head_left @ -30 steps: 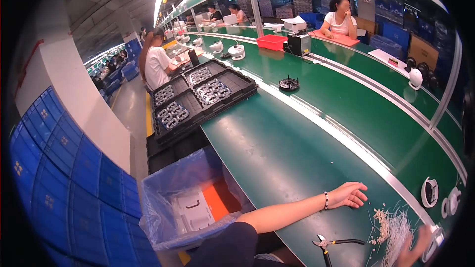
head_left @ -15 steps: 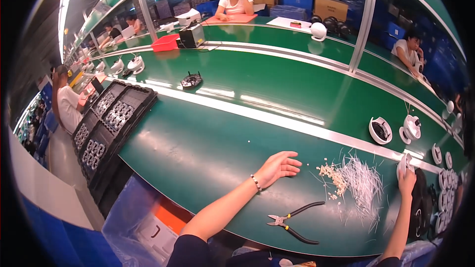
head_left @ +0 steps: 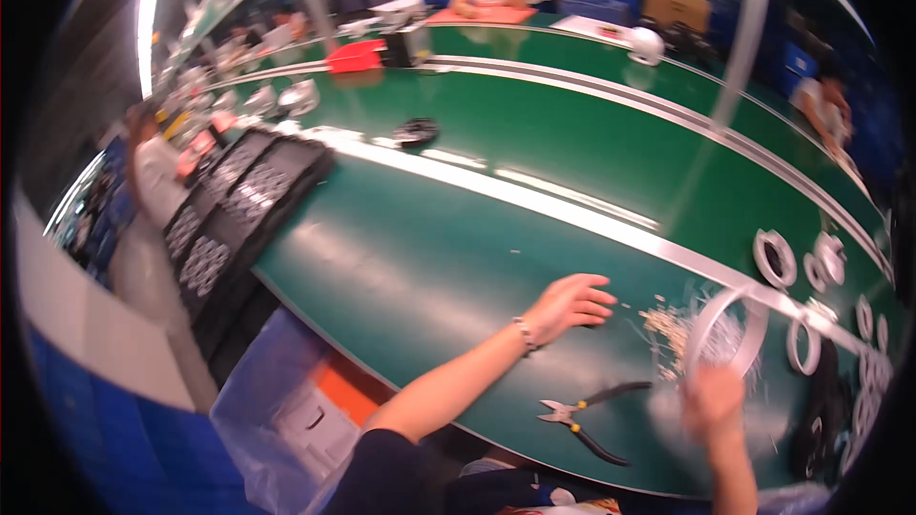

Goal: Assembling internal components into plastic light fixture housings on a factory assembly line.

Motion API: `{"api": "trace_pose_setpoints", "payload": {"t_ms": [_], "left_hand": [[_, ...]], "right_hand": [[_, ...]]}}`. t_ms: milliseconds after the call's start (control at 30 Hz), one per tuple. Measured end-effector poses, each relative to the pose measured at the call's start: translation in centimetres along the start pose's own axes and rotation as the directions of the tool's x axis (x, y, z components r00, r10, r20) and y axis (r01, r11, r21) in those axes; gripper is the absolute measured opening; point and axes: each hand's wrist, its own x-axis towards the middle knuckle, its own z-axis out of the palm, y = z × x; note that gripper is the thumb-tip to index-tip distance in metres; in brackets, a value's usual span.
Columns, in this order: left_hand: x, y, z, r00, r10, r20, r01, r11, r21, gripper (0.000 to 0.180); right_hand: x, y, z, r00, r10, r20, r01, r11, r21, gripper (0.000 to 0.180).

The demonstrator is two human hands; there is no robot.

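A white plastic ring (head_left: 754,336) is raised over the bench in my right hand (head_left: 716,402), which is smeared by motion but closed on the ring's lower edge. Behind and inside the ring lies a heap of thin white strips (head_left: 695,300), partly hidden by it. Small beige pieces (head_left: 665,326) are gathered at the heap's left side. My left hand (head_left: 572,310), with a beaded bracelet at the wrist, hovers left of these pieces, fingers stretched out and holding nothing. Diagonal cutters (head_left: 565,412) with black and yellow handles lie spread on the green bench nearer me.
A black tray of metal parts (head_left: 250,193) stands at the left bench end. Beyond the metal rail, white housings (head_left: 775,259) and a black round part (head_left: 416,132) sit on the green belt. Another white ring (head_left: 803,348) stands at right. Co-workers sit across and at left.
My right hand has come leftward from the bench's right side, bringing the white ring over the heap. The whole view has shifted; my left hand keeps its place beside the beige pieces.
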Motion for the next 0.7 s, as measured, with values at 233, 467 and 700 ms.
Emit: {"api": "trace_pose_setpoints", "payload": {"t_ms": [233, 467, 700], "left_hand": [[-4.0, 12.2, -8.9, 0.681, 0.667, -0.302, -0.449, 0.706, 0.547, 0.016], [-17.2, 24.5, -29.9, -0.074, 0.997, 0.011, 0.573, 0.034, 0.819, 0.009], [-22.5, 26.9, -33.3, -0.205, 0.941, -0.27, 0.765, 0.326, 0.555, 0.011]], "right_hand": [[-0.9, -9.7, 3.8, 0.981, 0.115, 0.154, -0.167, 0.907, 0.386, 0.021], [-0.3, -10.1, 5.0, 0.969, 0.184, 0.167, -0.233, 0.903, 0.36, 0.018], [-0.9, -10.3, 5.0, 0.959, 0.189, 0.211, -0.25, 0.915, 0.317, 0.02]]}}
